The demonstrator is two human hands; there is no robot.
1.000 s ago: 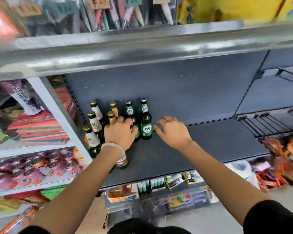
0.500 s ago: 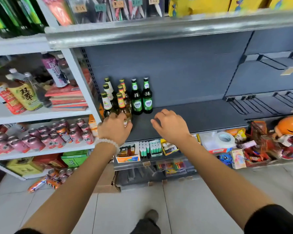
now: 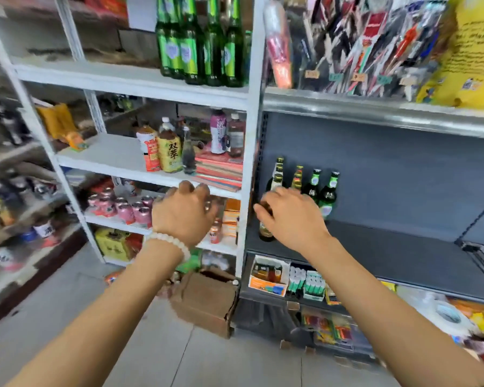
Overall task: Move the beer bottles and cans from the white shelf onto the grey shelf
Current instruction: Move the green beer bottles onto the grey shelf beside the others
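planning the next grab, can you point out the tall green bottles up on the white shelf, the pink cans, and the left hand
tall green bottles (image 3: 191, 48): head view, on the label of a middle bottle.
pink cans (image 3: 125, 210): head view, on the side of a front can.
left hand (image 3: 183, 216): head view, on the back of the hand.

Bottles (image 3: 316, 188) on grey shelf (image 3: 403, 247), right of white shelf (image 3: 129, 79); cans (image 3: 123, 209) on white shelf.
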